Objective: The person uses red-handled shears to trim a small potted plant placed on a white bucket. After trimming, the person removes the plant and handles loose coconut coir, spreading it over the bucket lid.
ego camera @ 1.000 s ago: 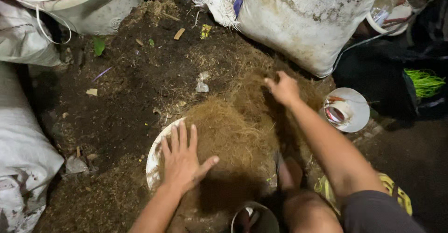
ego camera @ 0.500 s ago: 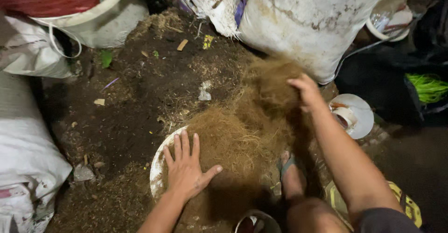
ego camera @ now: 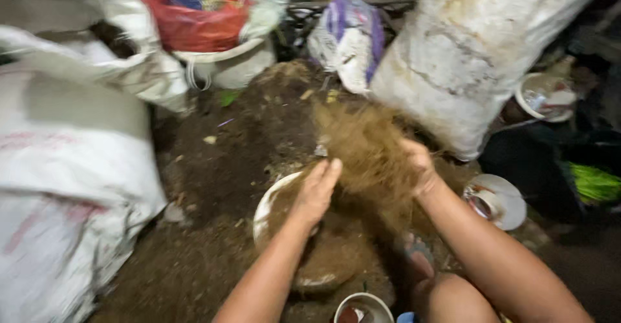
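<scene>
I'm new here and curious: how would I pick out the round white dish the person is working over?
Find the big white sack leaning at upper right; below it lies dark soil. The white dish sits there under the left hand, heaped with brown fibre, unlike the dish at right.

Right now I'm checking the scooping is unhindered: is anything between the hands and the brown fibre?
Nothing visible is. The left hand and right hand press straight against the clump of brown fibre from either side, above the white bowl. The big white sack stands behind, apart from the hands.
</scene>
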